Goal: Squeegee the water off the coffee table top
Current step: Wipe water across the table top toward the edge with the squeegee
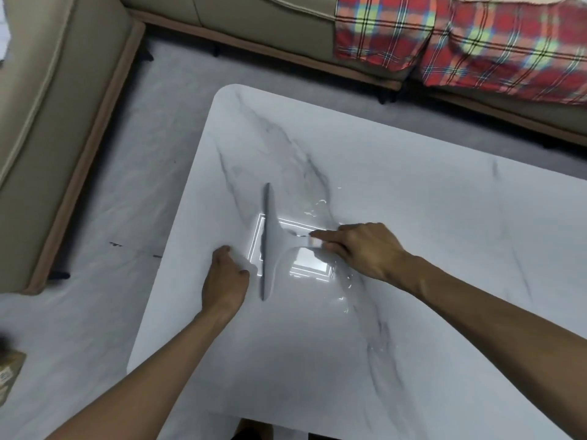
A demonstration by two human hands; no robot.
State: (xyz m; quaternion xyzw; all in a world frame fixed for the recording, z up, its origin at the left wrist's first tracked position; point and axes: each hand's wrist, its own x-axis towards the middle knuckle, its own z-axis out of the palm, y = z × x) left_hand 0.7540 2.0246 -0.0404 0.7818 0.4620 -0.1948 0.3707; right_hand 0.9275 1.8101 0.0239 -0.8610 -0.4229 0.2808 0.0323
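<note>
A white marble-look coffee table [397, 201] fills the middle of the head view. A grey squeegee [270, 246] lies with its long blade on the top, running from far to near. My right hand [365, 252] grips its handle from the right. My left hand [227, 277] rests on the table just left of the blade, fingers curled, holding nothing that I can see. Water [320, 211] glistens in drops and a thin film to the right of the blade, where a ceiling light reflects.
A beige sofa [47, 122] wraps around the left and far sides. Red plaid cushions [460, 36] lie on it at the top right. Pale floor runs between sofa and table. A cardboard box [9, 373] sits at the lower left.
</note>
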